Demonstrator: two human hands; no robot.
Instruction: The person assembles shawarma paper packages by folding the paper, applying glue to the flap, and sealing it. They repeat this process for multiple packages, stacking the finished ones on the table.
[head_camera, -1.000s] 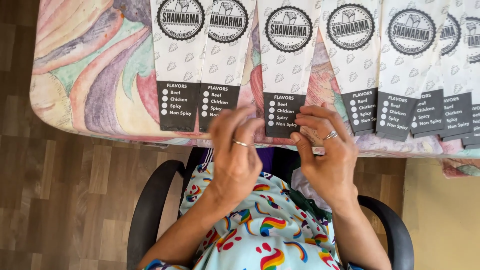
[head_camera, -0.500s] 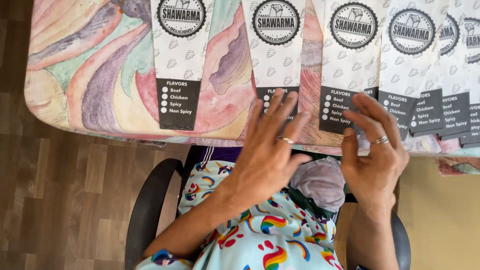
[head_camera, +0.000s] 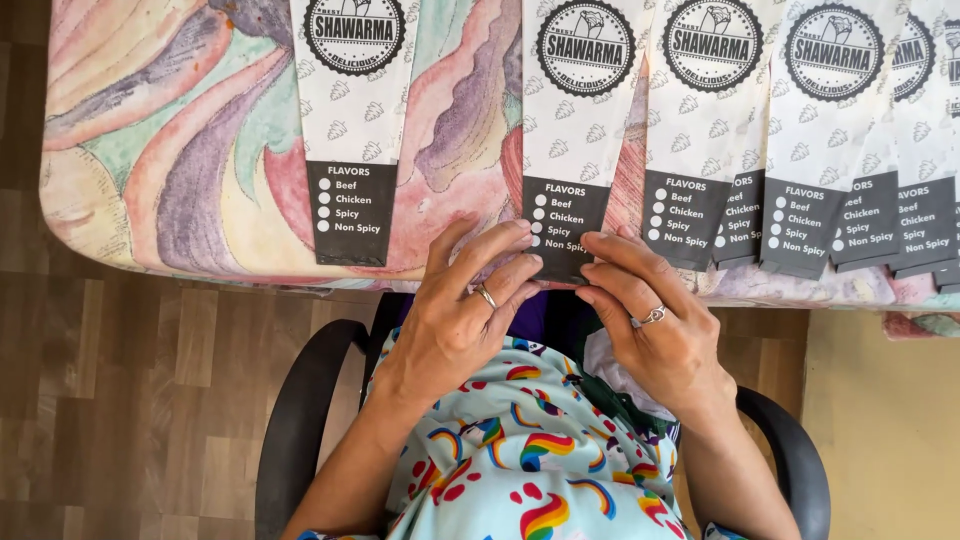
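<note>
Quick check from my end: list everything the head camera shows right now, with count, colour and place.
paper food sleeves: at least six, white with dark lower bands, in a row on the table; one apart at left, the rest overlapping toward the right
tablecloth: one, multicoloured swirls, covering the table
chair: one, black armrests, under the person
floor: brown wood planks at left, yellowish patch at right
left hand: ringed, fingertips on the middle sleeve's dark band
right hand: ringed, touching the same sleeve's lower edge
</note>
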